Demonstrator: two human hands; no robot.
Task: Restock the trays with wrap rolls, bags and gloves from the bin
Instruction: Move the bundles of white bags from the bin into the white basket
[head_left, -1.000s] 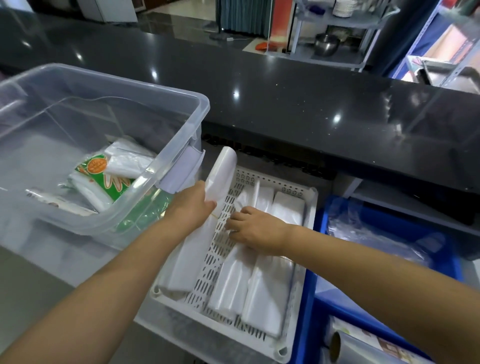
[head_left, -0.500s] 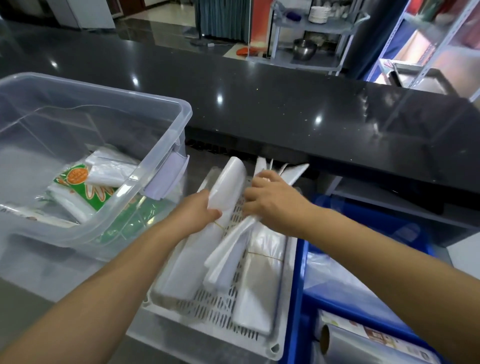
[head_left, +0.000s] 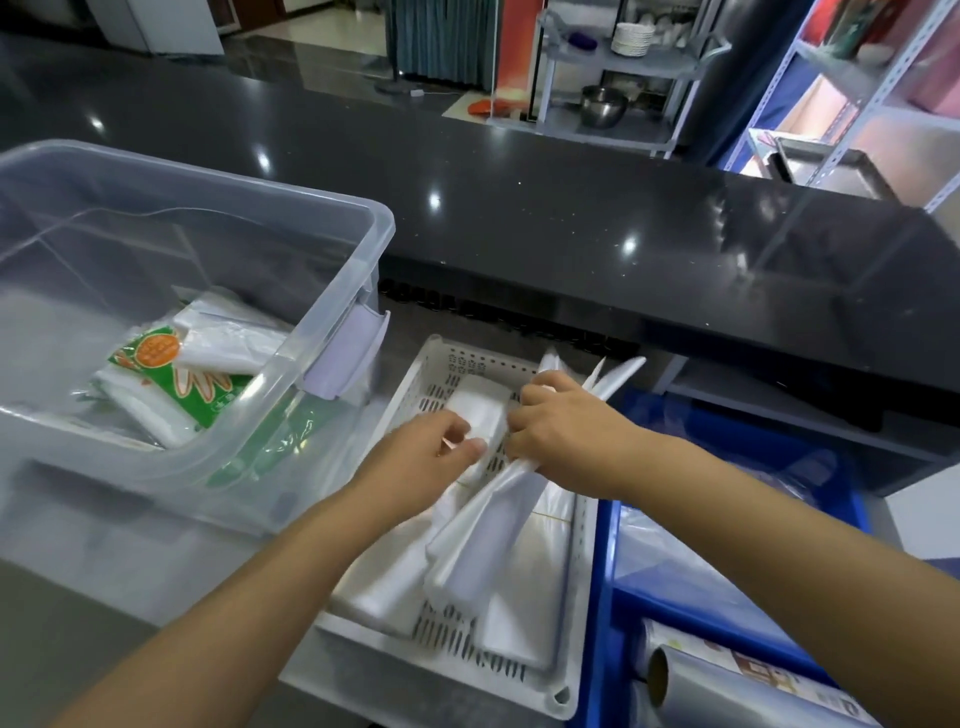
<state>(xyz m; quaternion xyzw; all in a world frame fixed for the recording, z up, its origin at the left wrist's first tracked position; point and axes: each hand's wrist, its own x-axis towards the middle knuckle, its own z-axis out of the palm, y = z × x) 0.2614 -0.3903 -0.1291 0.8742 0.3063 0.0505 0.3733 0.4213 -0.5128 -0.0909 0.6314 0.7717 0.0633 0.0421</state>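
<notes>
Bundle of folded white plastic bags (head_left: 483, 540) held tilted over the middle of the white perforated tray (head_left: 566, 691), far ends fanning up past the tray's far edge; right hand (head_left: 566, 441) clamped round its upper part, probably lifting it aside to make room. Left hand (head_left: 431, 457) pinches the far end of a second bag bundle (head_left: 475, 415), which lies along the tray's left side; fingers closed on it, likely pressing it flat into its lane; the hand is blurred, so exact contact is uncertain. A third flat bundle (head_left: 540, 597) lies along the tray's right side under the raised one.

Tray sits on the bench between the clear bin (head_left: 332, 218) on the left and a blue tray (head_left: 602, 597) touching its right side; blue tray holds loose clear plastic (head_left: 670, 561) and, at its near end, a wrap roll (head_left: 727, 691).

Bin still contains a green-and-orange printed packet (head_left: 171, 374) with a white packet (head_left: 228, 348) on top, near its right wall; restocking judged partly done, bag stage in hand.
</notes>
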